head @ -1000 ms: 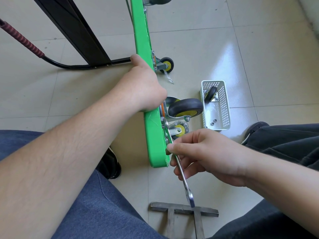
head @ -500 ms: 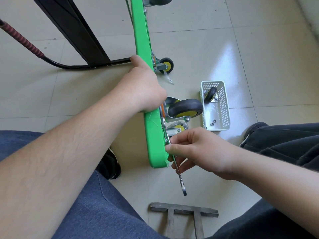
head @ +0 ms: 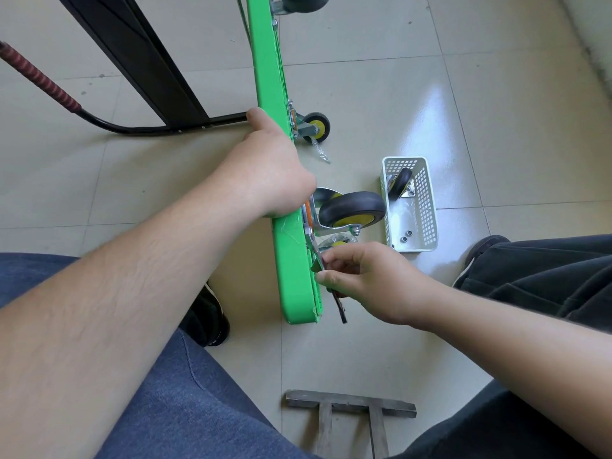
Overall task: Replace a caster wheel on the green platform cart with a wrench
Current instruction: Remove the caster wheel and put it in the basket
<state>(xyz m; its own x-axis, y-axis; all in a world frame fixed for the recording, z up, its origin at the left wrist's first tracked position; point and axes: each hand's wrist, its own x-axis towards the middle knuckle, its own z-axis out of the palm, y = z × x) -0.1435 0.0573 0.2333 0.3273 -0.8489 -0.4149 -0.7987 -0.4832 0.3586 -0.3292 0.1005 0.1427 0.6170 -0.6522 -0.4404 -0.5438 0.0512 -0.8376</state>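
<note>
The green platform cart (head: 294, 266) stands on its edge on the tiled floor, with its underside facing right. My left hand (head: 268, 170) grips the cart's upper edge and steadies it. A black and yellow caster wheel (head: 352, 209) sticks out from the underside near that hand, on a silver bracket. My right hand (head: 361, 276) pinches a metal wrench (head: 340, 308) just below the caster's mounting plate. The wrench's upper end lies against the plate and its lower end points down past my fingers. A smaller caster (head: 318, 127) sits farther along the cart.
A white perforated basket (head: 427, 233) stands right of the caster, holding a spare caster wheel (head: 399, 185) and two loose nuts (head: 406, 236). A grey metal frame (head: 351, 409) lies near the bottom. The cart's black handle (head: 139, 129) lies left. My knees and shoes flank the work area.
My right hand has moved up along the wrench toward the caster plate, and the wrench has shifted up with it, its lower end rising off the grey frame. The left hand has stayed put.
</note>
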